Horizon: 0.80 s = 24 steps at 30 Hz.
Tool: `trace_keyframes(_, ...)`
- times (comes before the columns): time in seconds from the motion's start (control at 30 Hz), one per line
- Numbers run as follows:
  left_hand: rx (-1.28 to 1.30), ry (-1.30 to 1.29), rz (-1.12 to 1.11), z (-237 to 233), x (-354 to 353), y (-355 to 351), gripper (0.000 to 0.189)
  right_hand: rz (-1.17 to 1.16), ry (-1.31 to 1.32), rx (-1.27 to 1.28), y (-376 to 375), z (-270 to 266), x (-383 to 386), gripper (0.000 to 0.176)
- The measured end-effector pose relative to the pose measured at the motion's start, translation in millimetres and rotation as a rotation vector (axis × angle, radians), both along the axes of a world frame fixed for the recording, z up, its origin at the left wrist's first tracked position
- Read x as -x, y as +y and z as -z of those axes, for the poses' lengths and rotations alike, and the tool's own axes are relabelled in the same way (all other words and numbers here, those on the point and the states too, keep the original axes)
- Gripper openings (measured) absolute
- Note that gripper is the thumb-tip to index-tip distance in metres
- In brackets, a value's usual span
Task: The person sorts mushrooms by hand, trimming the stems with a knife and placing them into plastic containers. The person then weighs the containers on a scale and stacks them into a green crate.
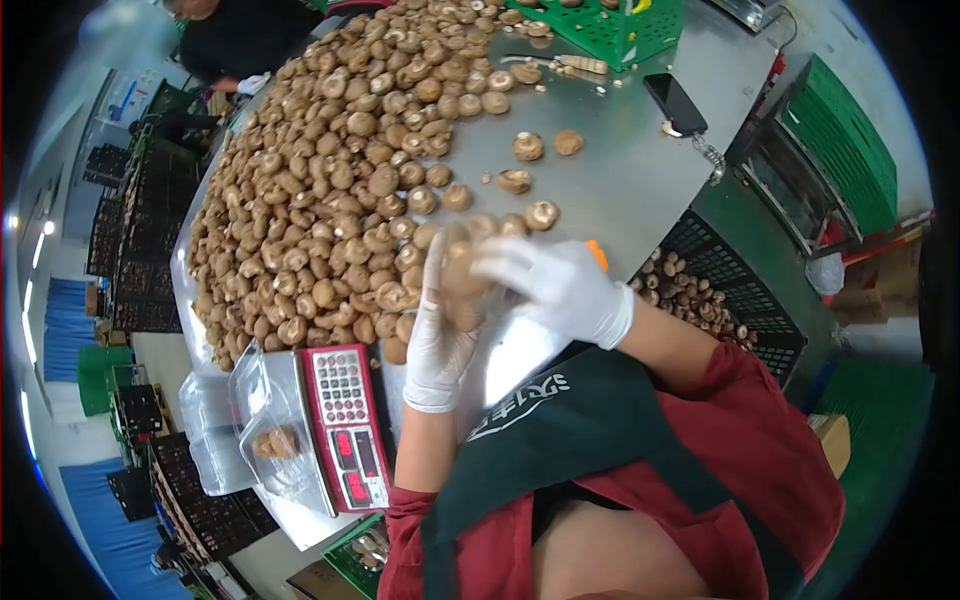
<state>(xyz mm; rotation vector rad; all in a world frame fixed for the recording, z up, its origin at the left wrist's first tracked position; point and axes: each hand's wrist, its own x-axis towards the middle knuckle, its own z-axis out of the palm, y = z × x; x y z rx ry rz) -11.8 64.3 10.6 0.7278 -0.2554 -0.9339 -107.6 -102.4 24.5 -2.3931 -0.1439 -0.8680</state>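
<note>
My left hand [441, 345], in a white glove, is raised at the near edge of a large pile of brown shiitake mushrooms [325, 200]. Against its palm and fingers are blurred brown mushrooms [463, 275]; their number cannot be made out. My right hand [565, 290], gloved too, reaches in from the right beside them, its fingers smeared by motion. Left of my left hand stands a red weighing scale [345, 415] with lit red digits. A clear plastic tray [250, 400] by the scale holds a few mushrooms [275, 443].
A knife [582, 63], a phone [675, 103] and a green basket [625, 40] sit at the table's far side. Stacked clear trays [215, 440] stand left of the scale. A black crate [735, 285] of mushrooms is at right. Another person [240, 40] stands across the table.
</note>
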Motion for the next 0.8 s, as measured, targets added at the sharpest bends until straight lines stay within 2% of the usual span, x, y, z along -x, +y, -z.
trace_keyframes(0.03, 0.0, 0.001, -0.051, 1.9, 4.1, 6.7, 0.088, -0.037, 0.036, 0.062, 16.2, -0.8, -1.6, 0.043)
trace_keyframes(0.1, 0.018, 0.025, -0.05, 29.0, 0.6, 42.1, 0.077, -0.161, 0.068, -0.108, 31.4, -8.3, -5.1, 0.039)
trace_keyframes(0.13, 0.037, 0.052, -0.106, 23.2, 5.8, 49.8, 0.067, -0.221, 0.041, -0.22, 33.0, -10.0, -9.4, 0.038)
trace_keyframes(0.17, 0.044, 0.036, -0.125, 12.8, 12.4, 59.5, 0.066, -0.28, 0.017, -0.335, 34.1, -11.7, -13.1, 0.038)
trace_keyframes(0.2, 0.035, -0.007, -0.164, 8.5, 15.0, 70.0, 0.066, -0.216, 0.091, -0.392, 32.9, -16.3, -12.6, 0.031)
trace_keyframes(0.23, 0.025, -0.048, -0.207, 5.3, 17.9, 81.2, 0.066, -0.138, 0.012, -0.311, 26.9, -15.4, -17.6, 0.03)
trace_keyframes(0.3, -0.05, -0.169, -0.358, -3.6, 25.3, 102.1, 0.068, 0.056, 0.11, -0.258, 8.5, 5.8, -25.7, 0.026)
trace_keyframes(0.33, -0.141, -0.332, -0.415, -10.3, 25.0, 116.0, 0.064, 0.153, 0.122, -0.131, -1.4, 14.6, -28.8, 0.028)
trace_keyframes(0.37, -0.241, -0.342, -0.458, -27.1, 31.2, 130.7, 0.06, 0.22, 0.13, -0.016, -15.4, 27.2, -31.2, 0.03)
trace_keyframes(0.43, -0.524, -0.859, -0.646, -51.1, 31.1, 174.7, 0.059, 0.323, 0.211, 0.136, -44.6, 58.5, -33.1, 0.033)
trace_keyframes(0.47, -0.571, -1.105, -0.762, -65.1, 24.5, 194.9, 0.061, 0.367, 0.309, 0.156, -61.3, 73.9, -30.5, 0.034)
trace_keyframes(0.5, -0.681, -1.072, -0.917, -75.1, 25.3, 214.7, 0.064, 0.432, 0.411, 0.181, -69.2, 86.8, -28.2, 0.035)
trace_keyframes(0.53, -0.792, -1.019, -1.064, -84.8, 25.0, 234.3, 0.068, 0.453, 0.408, 0.226, -67.6, 100.0, -30.3, 0.035)
trace_keyframes(0.57, -0.922, -1.197, -1.152, -79.8, 11.3, 264.5, 0.073, 0.499, 0.41, 0.275, -72.4, 117.2, -28.8, 0.035)
trace_keyframes(0.6, -1.06, -1.182, -1.233, -86.6, 8.3, 277.3, 0.076, 0.564, 0.42, 0.328, -83.9, 130.1, -18.6, 0.036)
trace_keyframes(0.7, -1.228, -1.196, -1.219, -77.8, -5.8, 317.9, 0.074, 0.587, 0.335, 0.329, -70.7, 123.4, -15.4, 0.035)
trace_keyframes(0.73, -1.239, -1.178, -1.117, -70.6, -9.3, 331.2, 0.066, 0.599, 0.417, 0.275, -68.2, 116.3, -17.9, 0.031)
trace_keyframes(0.77, -1.481, -1.29, -0.902, -69.8, -8.7, 347.8, 0.054, 0.602, 0.428, 0.238, -66.4, 110.5, -18.9, 0.028)
trace_keyframes(0.8, -1.45, -1.22, -0.75, -64.3, -8.9, 356.1, 0.045, 0.576, 0.449, 0.205, -65.3, 103.1, -18.1, 0.026)
